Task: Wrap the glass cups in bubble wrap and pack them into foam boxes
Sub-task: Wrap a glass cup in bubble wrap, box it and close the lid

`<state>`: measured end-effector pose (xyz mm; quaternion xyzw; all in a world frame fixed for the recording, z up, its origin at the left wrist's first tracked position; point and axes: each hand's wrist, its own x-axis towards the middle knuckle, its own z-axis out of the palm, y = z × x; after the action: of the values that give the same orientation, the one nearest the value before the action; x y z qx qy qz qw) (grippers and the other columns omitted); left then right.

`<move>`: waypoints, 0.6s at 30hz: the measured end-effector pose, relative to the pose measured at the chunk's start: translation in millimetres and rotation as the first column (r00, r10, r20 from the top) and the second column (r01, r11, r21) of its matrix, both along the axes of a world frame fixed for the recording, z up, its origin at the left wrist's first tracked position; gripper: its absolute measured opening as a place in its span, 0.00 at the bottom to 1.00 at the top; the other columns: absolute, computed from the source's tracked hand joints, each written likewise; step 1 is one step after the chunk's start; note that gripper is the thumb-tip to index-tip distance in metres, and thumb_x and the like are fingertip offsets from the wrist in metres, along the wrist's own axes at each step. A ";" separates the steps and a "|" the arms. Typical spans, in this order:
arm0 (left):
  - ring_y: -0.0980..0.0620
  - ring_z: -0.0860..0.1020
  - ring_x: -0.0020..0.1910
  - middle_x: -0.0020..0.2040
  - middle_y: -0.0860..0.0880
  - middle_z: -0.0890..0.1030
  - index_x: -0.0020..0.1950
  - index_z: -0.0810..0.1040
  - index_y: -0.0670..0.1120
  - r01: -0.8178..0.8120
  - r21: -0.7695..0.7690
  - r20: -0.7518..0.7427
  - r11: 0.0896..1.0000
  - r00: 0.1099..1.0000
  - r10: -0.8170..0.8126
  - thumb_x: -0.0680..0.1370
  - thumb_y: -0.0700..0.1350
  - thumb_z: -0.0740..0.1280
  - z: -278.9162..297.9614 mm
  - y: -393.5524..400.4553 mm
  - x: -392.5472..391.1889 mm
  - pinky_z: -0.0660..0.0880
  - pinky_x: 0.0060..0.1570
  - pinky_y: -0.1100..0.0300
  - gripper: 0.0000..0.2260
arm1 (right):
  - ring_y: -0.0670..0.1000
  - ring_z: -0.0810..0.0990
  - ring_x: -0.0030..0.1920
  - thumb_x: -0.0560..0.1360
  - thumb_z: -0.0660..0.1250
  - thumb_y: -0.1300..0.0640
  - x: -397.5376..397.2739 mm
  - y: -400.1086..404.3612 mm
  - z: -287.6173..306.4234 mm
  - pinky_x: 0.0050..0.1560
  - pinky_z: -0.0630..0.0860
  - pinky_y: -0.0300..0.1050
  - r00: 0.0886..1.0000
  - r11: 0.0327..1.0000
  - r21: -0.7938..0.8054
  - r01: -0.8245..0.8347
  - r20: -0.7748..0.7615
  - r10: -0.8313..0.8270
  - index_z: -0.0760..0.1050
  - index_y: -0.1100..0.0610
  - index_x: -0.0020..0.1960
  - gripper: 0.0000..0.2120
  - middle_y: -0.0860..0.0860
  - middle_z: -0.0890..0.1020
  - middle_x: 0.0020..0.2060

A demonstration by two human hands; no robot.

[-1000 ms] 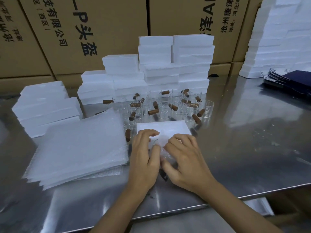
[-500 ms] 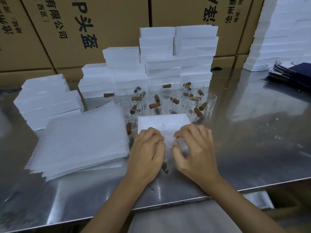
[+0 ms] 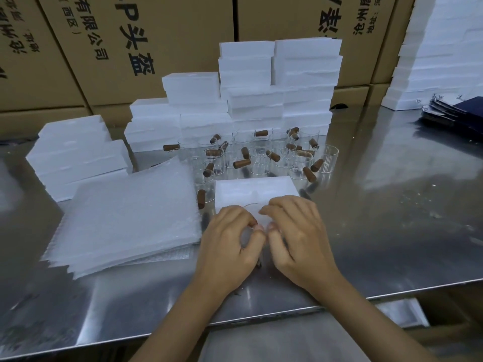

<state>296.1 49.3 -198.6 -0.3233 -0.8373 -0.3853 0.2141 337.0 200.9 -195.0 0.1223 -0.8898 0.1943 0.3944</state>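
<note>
Left hand (image 3: 230, 241) and right hand (image 3: 295, 239), fingers curled, both pinch a clear glass cup in translucent bubble wrap (image 3: 254, 218) on the steel table (image 3: 392, 218), touching the open white foam box (image 3: 253, 188). Cup axis: can't tell.

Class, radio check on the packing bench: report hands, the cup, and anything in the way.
Left hand and right hand both pinch the bubble-wrapped cup. It sits at the near edge of the open foam box. Loose glass cups crowd just behind the box.
</note>
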 end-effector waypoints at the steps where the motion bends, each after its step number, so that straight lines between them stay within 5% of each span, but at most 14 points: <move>1: 0.54 0.74 0.50 0.46 0.54 0.75 0.41 0.76 0.45 -0.021 0.012 0.021 1.000 1.000 0.021 0.76 0.53 0.60 -1.1 1.3 0.6 0.73 0.49 0.57 0.13 | 0.52 0.75 0.53 0.73 0.58 0.60 0.2 1.4 0.8 0.57 0.66 0.44 0.999 0.997 -0.064 0.036 -0.018 -0.037 0.79 0.59 0.51 0.13 0.50 0.79 0.50; 5: 0.57 0.70 0.57 0.61 0.56 0.67 0.40 0.73 0.51 -0.086 0.008 0.053 0.996 0.995 0.085 0.69 0.62 0.68 -6.8 7.7 1.9 0.70 0.45 0.68 0.15 | 0.50 0.72 0.61 0.72 0.57 0.59 -3.6 7.9 0.0 0.60 0.66 0.48 0.975 0.947 -0.235 0.219 0.020 -0.221 0.76 0.55 0.56 0.16 0.49 0.76 0.58; 10: 0.55 0.71 0.54 0.55 0.56 0.67 0.40 0.69 0.50 -0.099 0.006 0.059 0.995 0.993 0.099 0.69 0.53 0.74 -4.7 5.4 -0.5 0.69 0.50 0.66 0.15 | 0.50 0.66 0.70 0.77 0.50 0.53 -19.2 18.0 -9.1 0.67 0.61 0.47 0.928 0.910 -0.253 0.327 0.266 -0.259 0.77 0.52 0.62 0.21 0.48 0.73 0.68; 12: 0.59 0.70 0.57 0.55 0.56 0.67 0.44 0.70 0.50 -0.112 0.125 0.008 0.986 0.994 0.112 0.69 0.50 0.75 3.9 1.4 1.8 0.67 0.53 0.70 0.14 | 0.49 0.68 0.67 0.78 0.51 0.53 -23.8 22.5 -11.9 0.62 0.60 0.42 0.932 0.865 -0.388 0.319 0.293 -0.212 0.78 0.53 0.60 0.20 0.48 0.76 0.64; 15: 0.59 0.71 0.61 0.58 0.56 0.68 0.57 0.70 0.50 -0.130 0.312 -0.048 0.941 0.987 0.152 0.73 0.46 0.75 27.7 -0.3 -2.8 0.73 0.56 0.59 0.18 | 0.46 0.70 0.62 0.80 0.54 0.55 -25.7 25.5 -12.6 0.62 0.64 0.40 0.947 0.793 -0.540 0.283 0.290 -0.140 0.78 0.53 0.60 0.17 0.45 0.79 0.57; 18: 0.57 0.69 0.67 0.65 0.59 0.66 0.71 0.66 0.54 -0.164 0.238 0.077 0.957 0.986 0.149 0.77 0.48 0.71 54.9 5.4 -29.6 0.68 0.65 0.60 0.25 | 0.49 0.72 0.59 0.79 0.56 0.55 -24.4 25.0 -10.0 0.62 0.70 0.50 0.938 0.792 -0.536 0.292 0.321 -0.128 0.76 0.53 0.62 0.15 0.37 0.74 0.46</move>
<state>266.6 54.7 -143.7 -0.2159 -0.8126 -0.4762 0.2574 312.6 225.8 -205.0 -0.1306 -0.8419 0.4235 0.3080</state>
